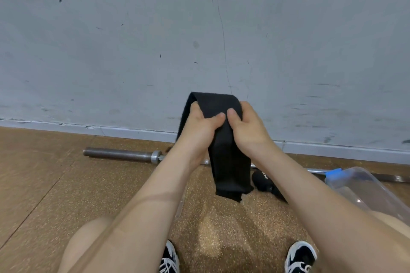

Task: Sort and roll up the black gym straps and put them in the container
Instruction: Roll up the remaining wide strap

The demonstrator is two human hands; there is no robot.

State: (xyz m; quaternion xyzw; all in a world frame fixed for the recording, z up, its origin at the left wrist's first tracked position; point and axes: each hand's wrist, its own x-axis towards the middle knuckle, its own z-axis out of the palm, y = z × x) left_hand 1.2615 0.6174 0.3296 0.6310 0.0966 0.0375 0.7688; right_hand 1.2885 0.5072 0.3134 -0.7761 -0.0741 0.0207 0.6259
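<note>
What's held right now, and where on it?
The left hand and right hand both grip the black strap just below its folded top; the ends hang free.

The strap (230, 162) is plain matte black. The rolled strap (264, 180) is black with small white lettering. The container (366, 188) is clear, its latch (334, 174) blue. The wall (133, 51) is pale grey with dark scuffs. The floor (55, 184) is tan and finely speckled. The barbell (115, 153) is dull grey and silver. The shoes (301, 255) are black and white.
</note>
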